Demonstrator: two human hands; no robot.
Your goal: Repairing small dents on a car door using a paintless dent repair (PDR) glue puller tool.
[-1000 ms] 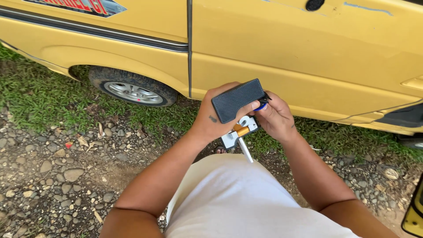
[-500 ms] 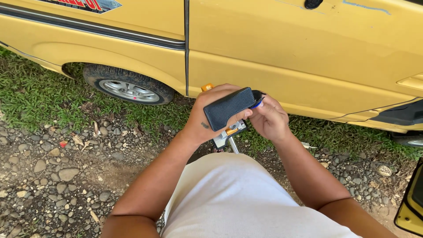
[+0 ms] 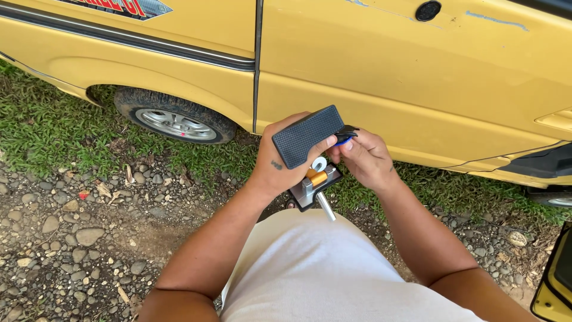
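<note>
Chest-high, a black textured pad (image 3: 308,135) with a metal clamp (image 3: 314,188) beneath is gripped by the left hand (image 3: 280,167); a small blue-black piece (image 3: 342,136) is pinched by the right hand (image 3: 366,160). If loosened, it could be lost in the gravel (image 3: 71,238) beside the yellow car (image 3: 387,71).

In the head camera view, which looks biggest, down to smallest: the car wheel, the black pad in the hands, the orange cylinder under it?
1. Wheel, partly hidden by the car body.
2. Black pad, held by the left hand; it is nearer the camera, so its true size against the wheel is unsure.
3. Orange cylinder.
</note>
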